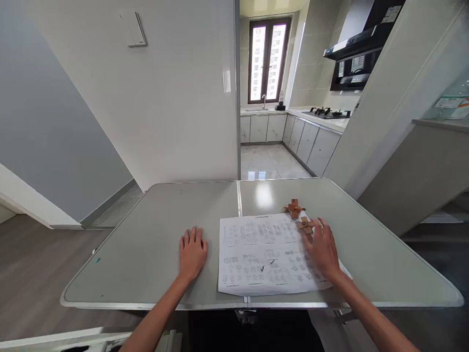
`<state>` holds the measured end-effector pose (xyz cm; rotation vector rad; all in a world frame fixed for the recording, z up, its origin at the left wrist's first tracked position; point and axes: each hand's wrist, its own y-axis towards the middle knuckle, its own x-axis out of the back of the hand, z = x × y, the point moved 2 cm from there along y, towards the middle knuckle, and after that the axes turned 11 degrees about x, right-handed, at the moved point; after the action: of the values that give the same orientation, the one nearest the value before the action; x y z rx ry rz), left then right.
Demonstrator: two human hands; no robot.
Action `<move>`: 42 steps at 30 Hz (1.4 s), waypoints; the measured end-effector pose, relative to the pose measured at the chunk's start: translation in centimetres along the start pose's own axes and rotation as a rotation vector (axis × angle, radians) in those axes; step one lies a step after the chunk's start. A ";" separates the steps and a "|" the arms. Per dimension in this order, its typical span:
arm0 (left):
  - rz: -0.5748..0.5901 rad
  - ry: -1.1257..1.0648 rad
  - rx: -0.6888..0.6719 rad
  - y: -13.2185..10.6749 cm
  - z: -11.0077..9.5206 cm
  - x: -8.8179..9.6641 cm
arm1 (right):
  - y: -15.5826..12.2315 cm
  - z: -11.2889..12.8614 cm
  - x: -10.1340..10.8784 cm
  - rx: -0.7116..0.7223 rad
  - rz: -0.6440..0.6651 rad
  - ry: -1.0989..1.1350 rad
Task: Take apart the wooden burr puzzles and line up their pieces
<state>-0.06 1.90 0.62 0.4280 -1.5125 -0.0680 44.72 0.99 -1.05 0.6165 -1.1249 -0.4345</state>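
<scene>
Though touched by fingertips of the open right hand [322,247], not yet gripped: wooden puzzle [305,225] on far right corner of printed sheet [264,254]. Second puzzle [293,208] just beyond, apparently untouched. Left hand [192,252] flat, empty, on tabletop [146,244] left of sheet.

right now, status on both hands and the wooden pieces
Left hand flat on table, empty. Right hand open, fingertips at near wooden piece, far corner of printed sheet. Second wooden piece just beyond, untouched.
</scene>
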 end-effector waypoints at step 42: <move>0.049 -0.149 -0.084 -7.4 -0.6 0.9 | -6.2 7.5 2.1 -0.370 0.248 0.679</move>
<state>2.19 -5.08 -0.90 0.3247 -1.6596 -0.1267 38.48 -6.73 -1.48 0.2534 -0.4434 -0.1825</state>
